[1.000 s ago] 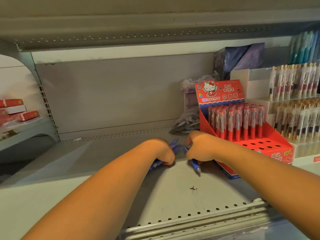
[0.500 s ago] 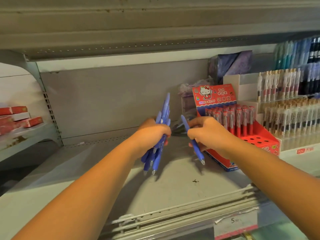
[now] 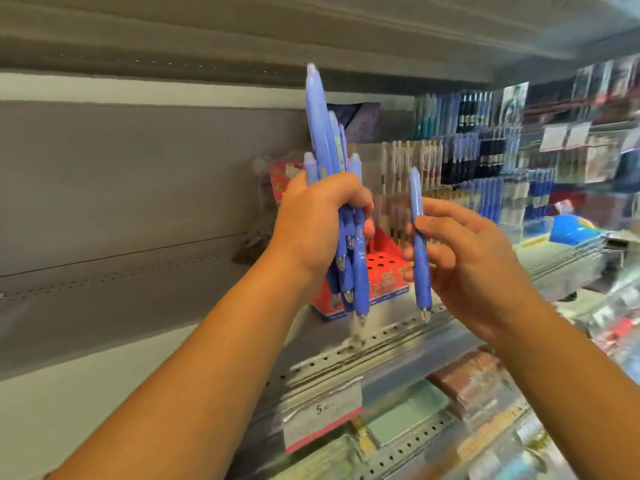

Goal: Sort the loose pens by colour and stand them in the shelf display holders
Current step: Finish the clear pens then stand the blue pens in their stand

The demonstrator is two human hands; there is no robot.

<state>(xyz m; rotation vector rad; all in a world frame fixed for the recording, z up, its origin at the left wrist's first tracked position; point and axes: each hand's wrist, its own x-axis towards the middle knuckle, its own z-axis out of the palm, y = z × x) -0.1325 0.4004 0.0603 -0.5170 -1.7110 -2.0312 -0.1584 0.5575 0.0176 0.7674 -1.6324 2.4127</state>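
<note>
While the left hand (image 3: 322, 216) clamps a fistful of blue pens (image 3: 323, 140) upright before the red display holder (image 3: 384, 270), the right hand (image 3: 460, 251) pinches a single pen (image 3: 419, 237) tip-down; best level the tips first.

Stationery shop: shelf-edge price tag (image 3: 322, 414), stocked pen display holders (image 3: 429, 168)

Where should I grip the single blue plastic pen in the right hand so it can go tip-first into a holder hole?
Grip the single blue plastic pen on its upper barrel, below the rounded top end, coming from above. It stands nearly upright, metal tip down, with the right hand pinching mid-barrel; a higher hold probably leaves more lower barrel free to insert.
</note>
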